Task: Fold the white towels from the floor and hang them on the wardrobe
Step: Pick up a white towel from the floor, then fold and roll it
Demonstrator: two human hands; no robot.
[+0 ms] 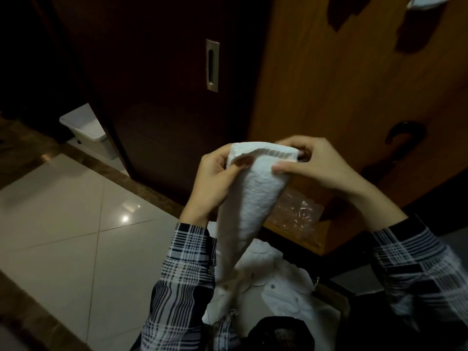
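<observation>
A white towel (253, 196) hangs folded lengthwise in front of me, held up at its top edge. My left hand (214, 183) pinches the top left corner. My right hand (319, 164) grips the top right corner, thumb on the front. The towel's lower end drops toward a heap of white towels (278, 282) on the floor. The open wooden wardrobe door (354, 102) stands right behind the towel. Another white towel (428, 1) shows at the top right, up on that door.
A dark wardrobe panel with a metal recessed handle (212, 65) stands at centre left. A white bin (87, 127) sits beyond it. A dark hook handle (402, 136) is on the open door. Clear plastic wrap (296, 214) lies low by the door. Glossy tiles (76, 224) cover the left floor.
</observation>
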